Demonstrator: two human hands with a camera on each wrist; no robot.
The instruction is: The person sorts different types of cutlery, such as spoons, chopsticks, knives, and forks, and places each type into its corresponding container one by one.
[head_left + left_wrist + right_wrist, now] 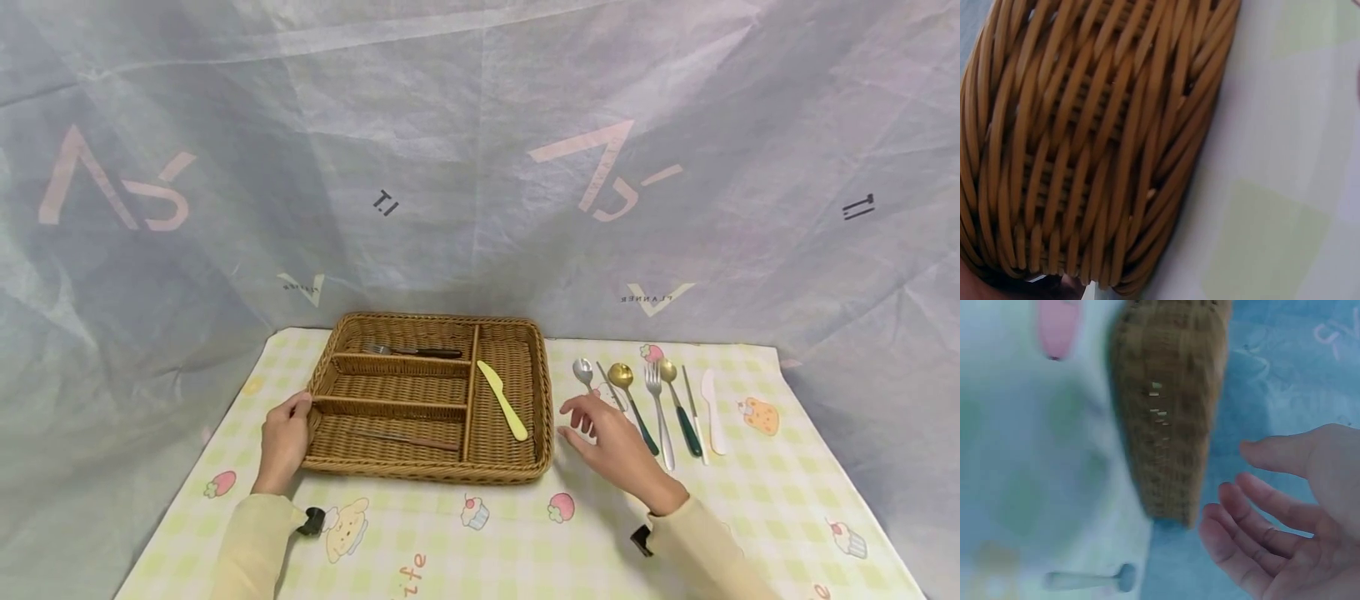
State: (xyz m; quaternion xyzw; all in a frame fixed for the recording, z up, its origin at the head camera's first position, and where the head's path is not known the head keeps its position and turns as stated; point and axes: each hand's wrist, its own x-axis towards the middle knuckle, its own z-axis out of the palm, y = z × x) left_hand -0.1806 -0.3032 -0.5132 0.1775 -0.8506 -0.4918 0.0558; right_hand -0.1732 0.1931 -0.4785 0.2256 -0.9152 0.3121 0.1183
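A brown wicker cutlery tray (467, 408) has several compartments. At its left rim, my left hand (283, 446) holds the edge; most of those fingers are hidden in the left wrist view. My right hand (611, 442) hovers just right of the tray, fingers loosely bent and holding nothing. Inside the tray lie a dark-handled fork (416, 352) at the back, a thin brown-ended stick (408, 439) in front, and a pale yellow knife (502, 402) in the right compartment. Nearest the right hand are a silver spoon (582, 370) and a green-handled gold spoon (621, 375).
Further right in the row lie a silver fork (654, 383), another green-handled gold spoon (681, 412), a thin stick (693, 412) and a white knife (712, 408). A checked cloth (525, 550) covers the table. Grey fabric (480, 167) hangs behind.
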